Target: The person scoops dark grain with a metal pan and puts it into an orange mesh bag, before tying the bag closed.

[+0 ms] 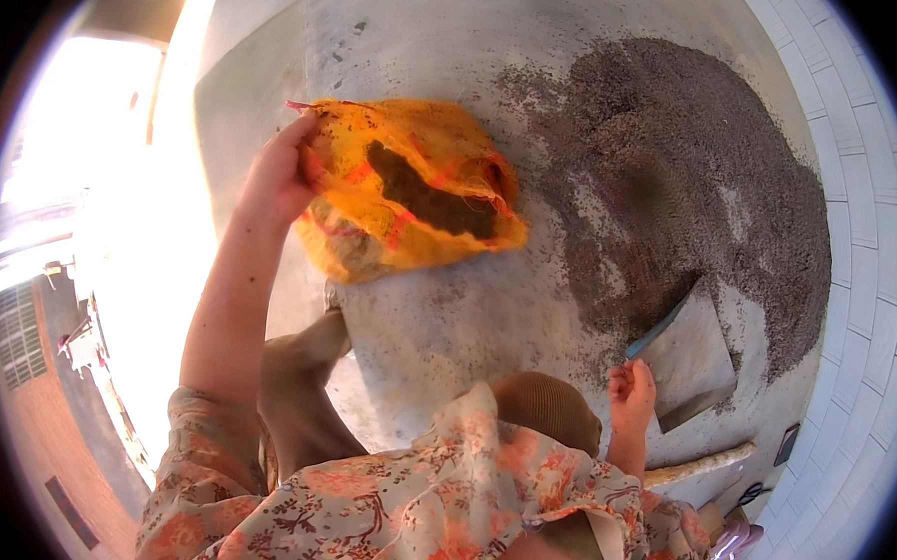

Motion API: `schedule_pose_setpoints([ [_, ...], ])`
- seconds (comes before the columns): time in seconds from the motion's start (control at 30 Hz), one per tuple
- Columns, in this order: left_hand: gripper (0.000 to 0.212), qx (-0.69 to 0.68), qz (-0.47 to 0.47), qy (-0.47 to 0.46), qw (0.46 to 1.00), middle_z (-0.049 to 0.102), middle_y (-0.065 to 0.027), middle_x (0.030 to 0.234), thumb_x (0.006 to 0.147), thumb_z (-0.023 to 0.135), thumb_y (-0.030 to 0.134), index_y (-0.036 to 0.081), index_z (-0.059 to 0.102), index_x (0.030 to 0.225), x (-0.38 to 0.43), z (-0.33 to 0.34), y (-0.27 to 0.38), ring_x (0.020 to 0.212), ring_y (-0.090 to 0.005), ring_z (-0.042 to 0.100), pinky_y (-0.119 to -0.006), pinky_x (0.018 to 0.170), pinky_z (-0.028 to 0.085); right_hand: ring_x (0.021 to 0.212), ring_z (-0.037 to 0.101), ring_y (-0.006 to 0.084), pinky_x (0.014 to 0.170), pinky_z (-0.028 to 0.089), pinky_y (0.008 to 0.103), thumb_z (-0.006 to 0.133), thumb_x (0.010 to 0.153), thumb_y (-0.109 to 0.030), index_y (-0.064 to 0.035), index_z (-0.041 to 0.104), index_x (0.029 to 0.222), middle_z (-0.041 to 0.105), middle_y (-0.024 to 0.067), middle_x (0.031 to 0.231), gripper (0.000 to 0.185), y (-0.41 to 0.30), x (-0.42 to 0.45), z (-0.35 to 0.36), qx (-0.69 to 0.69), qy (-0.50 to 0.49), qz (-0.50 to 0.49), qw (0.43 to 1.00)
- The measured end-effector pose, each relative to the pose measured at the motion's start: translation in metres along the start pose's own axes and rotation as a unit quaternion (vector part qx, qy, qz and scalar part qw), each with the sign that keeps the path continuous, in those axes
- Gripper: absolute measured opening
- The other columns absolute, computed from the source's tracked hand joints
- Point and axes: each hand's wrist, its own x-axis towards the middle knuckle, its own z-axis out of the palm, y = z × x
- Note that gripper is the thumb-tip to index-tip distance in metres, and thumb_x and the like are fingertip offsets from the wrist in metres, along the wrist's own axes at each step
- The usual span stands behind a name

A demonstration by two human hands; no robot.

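Note:
My left hand point(284, 171) grips the gathered left edge of an orange woven sack point(411, 120). The sack slumps on the concrete floor point(450, 317) and has pinkish-red stripes. Through its gaping mouth a dark mass point(430, 194) shows, and specks of grain cling to the weave. Close to my right knee, my right hand point(632, 392) has its fingers curled at the corner of a grey sheet-metal scoop point(688, 352) with a blue edge. Whether those fingers hold the scoop or only rest beside it is not clear. The scoop's far end meets the grain.
A wide heap of small dark brown grains point(743, 139) spreads over the floor on the right, thinning toward the sack. Beyond it runs a white tiled wall point(858, 209). A pale stick point(700, 464), a flat dark object point(787, 445) and black-handled scissors point(752, 493) lie at lower right. Glaring daylight enters at left.

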Motion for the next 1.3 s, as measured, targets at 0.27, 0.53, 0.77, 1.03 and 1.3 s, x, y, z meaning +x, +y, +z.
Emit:
schedule_pose_setpoints([
  [0.27, 0.020, 0.004, -0.020, -0.097, 0.995, 0.048, 0.0001, 0.066, 0.087, 0.045, 0.022, 0.003, 0.051, 0.086, -0.007, 0.017, 0.008, 0.059, -0.0092, 0.046, -0.024, 0.056, 0.042, 0.091, 0.051, 0.0246, 0.075, 0.045, 0.0363, 0.054, 0.081, -0.033, -0.0022, 0.037, 0.118, 0.043, 0.0143, 0.112, 0.051, 0.018, 0.101, 0.238, -0.666, -0.147, -0.342, 0.646],
  [0.53, 0.018, -0.034, -0.001, -0.134, 0.990, 0.052, -0.0026, 0.069, 0.086, 0.046, 0.020, 0.002, 0.051, 0.085, -0.005, -0.004, 0.090, 0.058, -0.0092, 0.047, -0.023, 0.050, 0.040, 0.064, 0.054, 0.0166, 0.052, 0.046, 0.0291, 0.043, 0.084, -0.012, -0.0056, 0.047, 0.093, 0.053, 0.0075, 0.080, 0.011, -0.022, 0.047, 0.256, -0.497, -0.164, -0.113, 0.845],
  [0.77, 0.026, -0.003, 0.060, -0.080, 0.995, 0.054, -0.0043, 0.080, 0.086, 0.045, 0.020, -0.002, 0.050, 0.100, -0.044, -0.049, 0.189, 0.070, -0.0101, 0.052, -0.024, 0.063, 0.045, 0.042, 0.038, 0.0070, 0.038, 0.030, 0.0213, 0.037, 0.080, -0.001, -0.0004, 0.051, 0.085, 0.048, 0.0043, 0.061, 0.015, -0.093, -0.081, 0.349, -0.318, -0.184, -0.175, 0.913],
  [1.03, 0.024, 0.209, 0.155, -0.157, 0.953, 0.053, -0.0018, 0.082, 0.089, 0.037, 0.017, 0.004, 0.052, 0.102, -0.063, -0.139, 0.258, 0.067, -0.0045, 0.049, -0.019, 0.055, 0.041, 0.035, 0.029, 0.0053, 0.036, 0.025, 0.0201, 0.037, 0.075, 0.003, -0.0005, 0.052, 0.081, 0.047, 0.0034, 0.055, 0.017, -0.105, -0.211, 0.406, -0.090, -0.153, -0.207, 0.962],
  [1.3, 0.018, 0.044, 0.132, -0.215, 0.967, 0.053, -0.0012, 0.083, 0.085, 0.038, 0.011, 0.003, 0.054, 0.091, -0.115, -0.146, 0.354, 0.073, -0.0074, 0.051, -0.021, 0.063, 0.044, 0.033, 0.026, 0.0035, 0.033, 0.023, 0.0182, 0.036, 0.075, 0.001, 0.0011, 0.050, 0.078, 0.044, 0.0036, 0.051, 0.014, -0.143, -0.329, 0.452, -0.090, -0.210, -0.319, 0.920],
])
